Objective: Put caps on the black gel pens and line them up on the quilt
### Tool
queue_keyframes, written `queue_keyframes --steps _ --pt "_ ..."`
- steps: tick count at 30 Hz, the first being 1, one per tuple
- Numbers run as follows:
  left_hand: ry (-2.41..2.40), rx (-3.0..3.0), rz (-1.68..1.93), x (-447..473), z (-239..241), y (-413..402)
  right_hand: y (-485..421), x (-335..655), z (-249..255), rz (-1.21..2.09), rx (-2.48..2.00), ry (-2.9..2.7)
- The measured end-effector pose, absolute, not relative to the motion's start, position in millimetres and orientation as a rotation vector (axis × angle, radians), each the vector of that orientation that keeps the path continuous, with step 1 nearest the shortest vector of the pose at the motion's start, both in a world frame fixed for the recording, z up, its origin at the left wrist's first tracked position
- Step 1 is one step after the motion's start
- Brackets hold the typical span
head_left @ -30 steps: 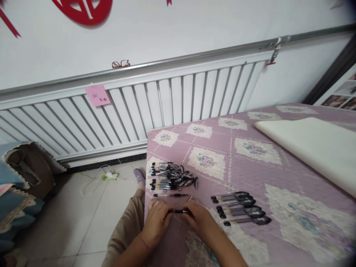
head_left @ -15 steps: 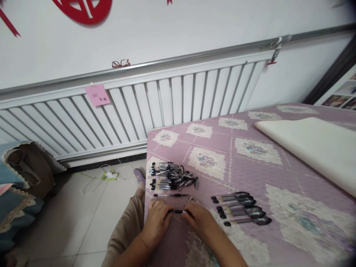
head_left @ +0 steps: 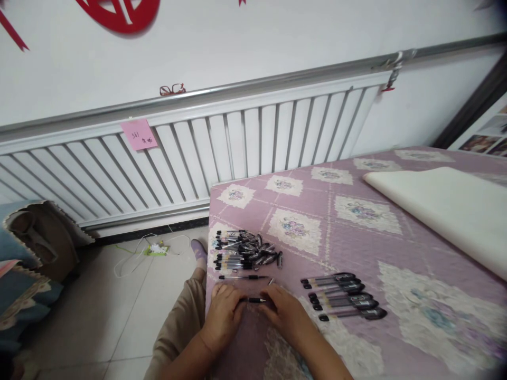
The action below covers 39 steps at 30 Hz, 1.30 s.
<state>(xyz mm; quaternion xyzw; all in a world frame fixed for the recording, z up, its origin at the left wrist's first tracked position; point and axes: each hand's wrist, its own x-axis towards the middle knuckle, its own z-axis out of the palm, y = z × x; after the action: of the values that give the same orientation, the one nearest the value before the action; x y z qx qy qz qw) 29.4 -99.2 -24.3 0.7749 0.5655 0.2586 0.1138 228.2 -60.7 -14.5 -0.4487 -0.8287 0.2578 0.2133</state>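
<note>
My left hand (head_left: 223, 315) and my right hand (head_left: 285, 312) rest on the purple patterned bedcover (head_left: 356, 243) near its front left corner. Both pinch the ends of one black pen (head_left: 255, 300) held level between them. Just beyond lies a thin pen refill (head_left: 242, 277) and a small loose part (head_left: 270, 282). Behind those sits a heap of pen parts (head_left: 243, 250). To the right of my right hand lies a neat row of several capped pens (head_left: 344, 302).
A folded white sheet (head_left: 443, 211) lies on the bed at the right. A white radiator (head_left: 190, 158) with a pink note (head_left: 138, 135) runs along the wall. Red glasses (head_left: 172, 90) sit on the pipe. Cables (head_left: 150, 250) lie on the tiled floor at the left.
</note>
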Motion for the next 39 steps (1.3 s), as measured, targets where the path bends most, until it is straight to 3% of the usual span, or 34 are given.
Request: queue_keyframes --steps 33,39 --pt "1.642 2.267 0.782 29 -27 -99 -57 226 -15 0.624 -1.238 -2.392" --pt "1.696 2.209 0.819 28 -24 -98 -47 237 -21 0.377 -1.253 -2.148"
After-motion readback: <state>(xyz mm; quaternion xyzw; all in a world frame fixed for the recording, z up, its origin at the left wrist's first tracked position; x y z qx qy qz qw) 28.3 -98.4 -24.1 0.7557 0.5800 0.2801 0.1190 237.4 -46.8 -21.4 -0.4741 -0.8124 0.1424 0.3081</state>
